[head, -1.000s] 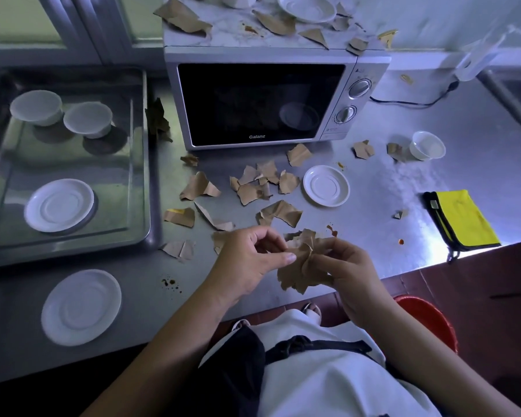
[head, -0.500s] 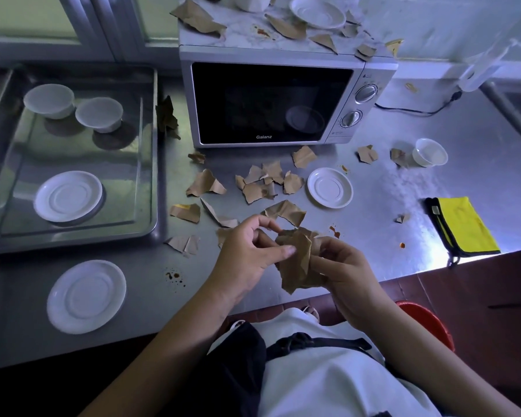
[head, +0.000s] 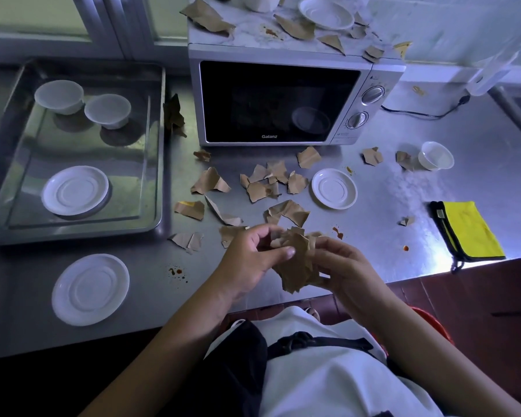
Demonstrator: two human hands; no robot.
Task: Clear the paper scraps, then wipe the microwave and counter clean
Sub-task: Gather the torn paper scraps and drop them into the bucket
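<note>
Two hands hold one wad (head: pixel 295 266) of brown scraps over the counter's (head: pixel 403 236) front edge: right hand (head: pixel 343 266) curled round it, left hand (head: pixel 253 257) pinching its top. Loose scraps (head: pixel 271 182) lie just beyond the fingers, toward the microwave (head: pixel 283 100); left hand looks nearer. Door reads "Galanz".

White saucers (head: pixel 334 188), small cup (head: pixel 435 155), steel tray (head: pixel 160 152), perhaps a red bin (head: pixel 433 323).
</note>
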